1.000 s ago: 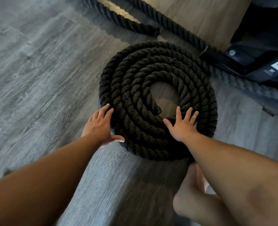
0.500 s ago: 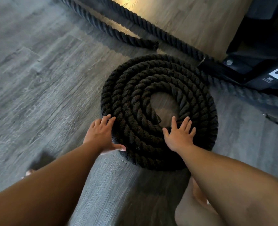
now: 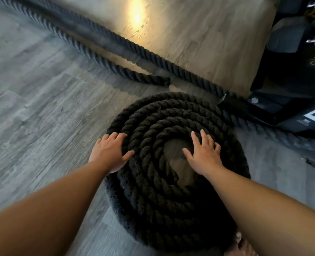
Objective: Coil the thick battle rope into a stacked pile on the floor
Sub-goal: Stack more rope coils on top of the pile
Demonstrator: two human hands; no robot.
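Observation:
A thick black battle rope lies on the grey wood floor as a round stacked coil [image 3: 153, 191] with a small open centre. My left hand [image 3: 110, 152] lies flat on the coil's left outer rim, fingers straight and thumb spread over the rope. Palm down, my right hand [image 3: 203, 154] rests on the inner turns at the right of the centre hole, fingers spread. Neither hand grips the rope. Two loose stretches of the same rope [image 3: 105, 60] run away to the upper left; one ends in a cut tip [image 3: 162, 82] just behind the coil.
A black machine base [image 3: 274, 109] with white lettering stands at the right, close to the coil's far right side, with rope passing beside it. A lighter wooden platform [image 3: 199, 39] lies behind. Bare grey floor [image 3: 33, 117] spreads out to the left.
Both hands have slid forward over the coil: the left from the near left edge up along the rim, the right from the near side to beside the centre hole. The view has tipped closer.

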